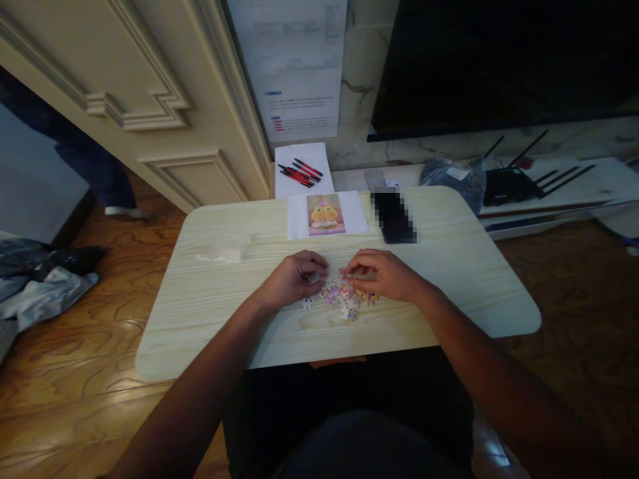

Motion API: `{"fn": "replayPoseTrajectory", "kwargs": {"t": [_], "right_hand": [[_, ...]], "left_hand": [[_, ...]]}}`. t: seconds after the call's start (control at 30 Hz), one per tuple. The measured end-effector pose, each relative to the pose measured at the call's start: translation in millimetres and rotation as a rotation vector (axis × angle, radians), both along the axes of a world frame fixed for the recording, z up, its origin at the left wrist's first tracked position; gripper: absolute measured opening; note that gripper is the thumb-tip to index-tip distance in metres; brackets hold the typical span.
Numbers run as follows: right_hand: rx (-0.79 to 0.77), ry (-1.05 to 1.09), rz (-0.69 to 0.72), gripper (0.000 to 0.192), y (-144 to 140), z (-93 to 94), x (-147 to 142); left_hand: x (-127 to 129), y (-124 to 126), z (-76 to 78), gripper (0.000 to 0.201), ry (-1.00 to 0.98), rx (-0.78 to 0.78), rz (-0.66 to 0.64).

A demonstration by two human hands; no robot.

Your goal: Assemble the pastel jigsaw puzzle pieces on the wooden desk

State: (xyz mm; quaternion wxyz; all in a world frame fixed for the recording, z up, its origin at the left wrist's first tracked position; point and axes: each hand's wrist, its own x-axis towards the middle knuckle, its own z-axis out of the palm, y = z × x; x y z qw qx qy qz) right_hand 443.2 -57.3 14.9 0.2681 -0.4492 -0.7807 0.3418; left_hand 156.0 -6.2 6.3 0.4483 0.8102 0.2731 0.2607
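- Pieces point(349, 309): heaped on the surface point(210, 319), back from the near edge's middle.
- Left hand point(302, 276): fingers curled at the heap's left; cannot tell if gripping.
- Right hand point(382, 273): fingertips bunched over the heap; grip unclear.
- Picture point(326, 215), phone point(394, 216): by the far edge.

Small knobbed jigsaw pieces point(349, 307) mix whitish, lilac, pink and orange-yellow against a pale cream, round-cornered tabletop point(210, 319) streaked with wood grain. The white rectangular paper sheet point(356, 213) bears a yellow cartoon figure point(324, 214) on a pinkish-brown ground; the slim pens point(299, 175) are red and black, the glossy wooden floor point(100, 346) brown with dark, wavy grain.
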Motion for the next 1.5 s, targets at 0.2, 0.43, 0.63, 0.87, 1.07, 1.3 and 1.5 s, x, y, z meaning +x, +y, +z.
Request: {"fn": "replayPoseTrajectory", "kwargs": {"t": [0.2,0.43,0.63,0.87,1.07,1.3,1.5], "right_hand": [[0.003,0.046,0.057,0.021,0,0.4,6],[0.088,-0.055,0.152,0.029,-4,1.5,4],[0.104,-0.032,0.171,0.023,-3,0.1,9],[0.194,0.008,0.17,0.018,-3,-1.7,1],[0.229,-0.062,0.187,0.01,-2,-5.6,-5],[0.29,-0.031,0.153,0.015,-2,-4.3,-8],[0.359,-0.118,0.159,0.025,-4,-8.7,-21]], "left_hand": [[-13,4,1.9,0.031,0.031,-0.019,0.034],[-24,10,15.9,0.047,0.186,0.082,-0.086],[-25,11,17.7,0.042,0.211,0.072,-0.138],[-31,18,12.3,0.027,0.129,-0.015,-0.162],[-28,15,13.3,0.027,0.167,0.033,-0.153],[-29,18,11.6,0.024,0.165,-0.006,-0.171],[-25,16,9.3,0.019,0.127,0.023,-0.133]]}}
